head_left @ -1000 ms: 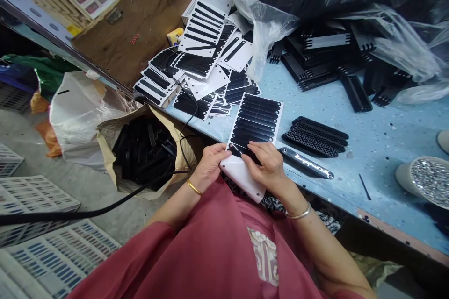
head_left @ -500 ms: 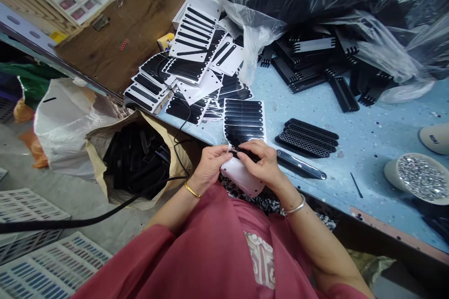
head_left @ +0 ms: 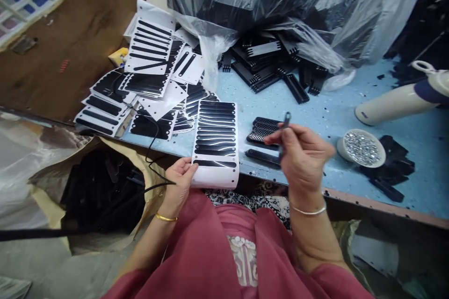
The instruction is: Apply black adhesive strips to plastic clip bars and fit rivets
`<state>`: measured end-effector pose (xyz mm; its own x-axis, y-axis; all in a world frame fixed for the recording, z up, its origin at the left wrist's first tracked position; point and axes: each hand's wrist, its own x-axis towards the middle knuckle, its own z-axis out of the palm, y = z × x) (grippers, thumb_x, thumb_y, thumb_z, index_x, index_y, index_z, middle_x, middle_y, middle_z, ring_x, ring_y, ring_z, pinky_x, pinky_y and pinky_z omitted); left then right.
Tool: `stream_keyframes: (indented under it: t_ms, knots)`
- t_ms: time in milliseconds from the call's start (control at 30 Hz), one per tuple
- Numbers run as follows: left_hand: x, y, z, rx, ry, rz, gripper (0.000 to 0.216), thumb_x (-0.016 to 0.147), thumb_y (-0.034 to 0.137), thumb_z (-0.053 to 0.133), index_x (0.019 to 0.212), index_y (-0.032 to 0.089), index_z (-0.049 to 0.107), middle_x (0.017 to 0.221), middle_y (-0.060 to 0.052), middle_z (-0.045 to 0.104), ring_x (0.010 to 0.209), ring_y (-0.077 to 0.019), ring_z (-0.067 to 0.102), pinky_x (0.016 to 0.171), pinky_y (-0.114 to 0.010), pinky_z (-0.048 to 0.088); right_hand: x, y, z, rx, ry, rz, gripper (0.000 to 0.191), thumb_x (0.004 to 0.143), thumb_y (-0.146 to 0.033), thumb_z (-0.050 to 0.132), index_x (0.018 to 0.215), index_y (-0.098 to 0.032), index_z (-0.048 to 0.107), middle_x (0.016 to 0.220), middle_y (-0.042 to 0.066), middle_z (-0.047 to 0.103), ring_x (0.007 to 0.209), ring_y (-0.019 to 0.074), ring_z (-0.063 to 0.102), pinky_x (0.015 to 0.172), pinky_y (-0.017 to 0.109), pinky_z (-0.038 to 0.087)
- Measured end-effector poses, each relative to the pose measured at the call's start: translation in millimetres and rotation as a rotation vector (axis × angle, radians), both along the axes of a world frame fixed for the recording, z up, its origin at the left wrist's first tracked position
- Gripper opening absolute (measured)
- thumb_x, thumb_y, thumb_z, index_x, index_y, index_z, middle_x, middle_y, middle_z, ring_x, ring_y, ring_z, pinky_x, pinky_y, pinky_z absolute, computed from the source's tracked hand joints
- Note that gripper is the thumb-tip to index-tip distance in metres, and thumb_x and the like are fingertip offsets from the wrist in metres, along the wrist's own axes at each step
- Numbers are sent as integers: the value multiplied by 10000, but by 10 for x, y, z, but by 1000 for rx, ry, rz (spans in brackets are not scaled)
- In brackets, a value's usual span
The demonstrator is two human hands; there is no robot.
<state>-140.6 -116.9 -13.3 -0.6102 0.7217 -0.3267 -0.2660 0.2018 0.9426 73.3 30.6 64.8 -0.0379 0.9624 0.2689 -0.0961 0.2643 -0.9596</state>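
While its upper end juts above the fingertips, a slim dark strip [head_left: 287,119] stands nearly upright in the right hand [head_left: 305,152], pinched between thumb and fingers; the hand is closed but for that narrow grip. Motion blurs this spot, so the strip's lower end seems to run down behind the thumb, though I cannot be sure.

To its left lies the white sheet [head_left: 216,142] with rows of glossy black strips, its near end curling over the table edge. The left hand [head_left: 180,173] holds that sheet by its left edge near the lower corner, thumb on top, fingers bent.

Between the sheet and the right hand, the meshed black pieces [head_left: 263,126] lie on the blue table [head_left: 326,114], with a smooth black bar [head_left: 261,156] just nearer the person. Farther right sits a cup [head_left: 343,153] of shiny bits, near a pale bottle [head_left: 389,103] lying on its side. More sheets [head_left: 150,42] are heaped beyond the left hand, above an open paper sack [head_left: 149,173].
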Motion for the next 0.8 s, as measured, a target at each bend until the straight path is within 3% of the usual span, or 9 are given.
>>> stream_keyframes:
  t_ms: [100,167,267,333,400,567,667,800]
  knots:
    - [-71,-8,10,-32,451,21,379,651,320,819,981,164,715,589,22,645,510,-113,547,551,-223,446,471,95,42,65,-148,-71,141,818,-291,764,944,-229,752,739,3,712,537,134,654,484,291,549]
    - [-98,14,111,-49,772,59,365,639,306,833,967,181,732,579,24,617,527,-124,529,598,-252,457,692,111,-12,102,-326,-47,160,805,-287,775,957,-239,765,755,10,712,546,135,644,473,292,523]
    - [5,145,355,24,956,22,272,666,282,826,912,194,750,603,15,609,552,-130,527,630,-272,459,811,78,-119,256,-574,15,149,822,-282,756,962,-236,770,765,24,717,621,148,650,547,307,536]
    - [193,324,512,106,811,-107,228,706,265,802,917,192,754,642,8,630,570,-123,548,621,-260,465,776,48,-168,382,-665,53,129,848,-285,732,956,-225,767,767,31,723,637,146,647,565,300,531]
    - [431,565,618,150,523,-280,215,725,283,792,906,173,756,656,-5,650,567,-122,569,569,-244,463,705,33,-195,471,-734,83,135,882,-302,695,956,-212,763,745,34,716,613,139,629,543,287,509]
    - [836,1138,663,168,44,-643,201,699,315,804,740,137,721,588,-23,642,474,-103,559,470,-220,438,626,58,-219,596,-892,129,196,933,-318,622,955,-175,755,652,36,659,561,141,572,515,292,466]
    - [862,1290,632,149,-116,-713,230,721,332,775,664,130,679,562,-34,640,424,-89,549,427,-199,399,698,84,-227,623,-867,134,225,918,-335,646,1028,-162,738,717,60,696,621,170,622,561,319,519]
    - [818,1339,593,112,-201,-661,259,682,340,804,675,121,668,537,-41,644,398,-84,547,369,-168,309,842,121,-252,587,-820,66,240,873,-336,701,1063,-194,729,867,85,753,762,208,697,676,355,588]
